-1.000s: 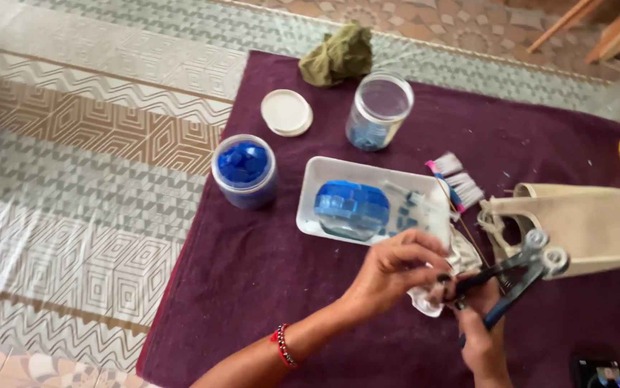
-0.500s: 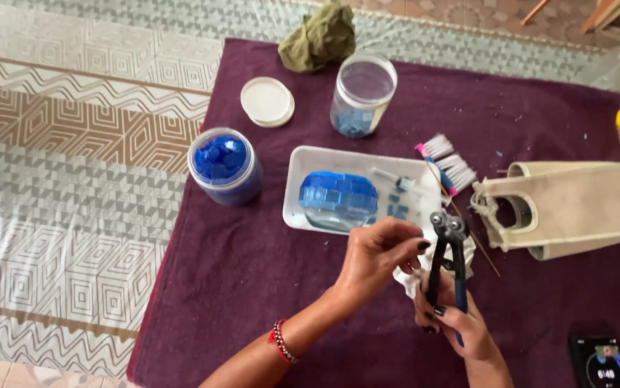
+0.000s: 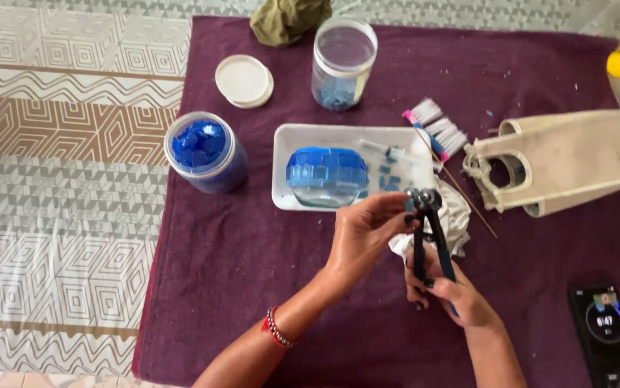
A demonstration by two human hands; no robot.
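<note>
My right hand grips the dark handles of wheeled tile nippers, held upright with the two small wheels on top. My left hand pinches at those wheels with its fingertips; whether a tile piece sits there I cannot tell. Just beyond the hands stands a white tray holding a glass bowl covered with blue mosaic tiles, a syringe and loose blue bits. A crumpled white cloth lies under the nippers.
On the maroon mat are a jar of dark blue tiles, a clear jar with light blue tiles, a white lid, toothbrushes, a cream bag, an olive rag and a phone.
The nippers swung from a tilted position to upright, and both hands drew closer together under the tray. The camera view shifted slightly left and down.
</note>
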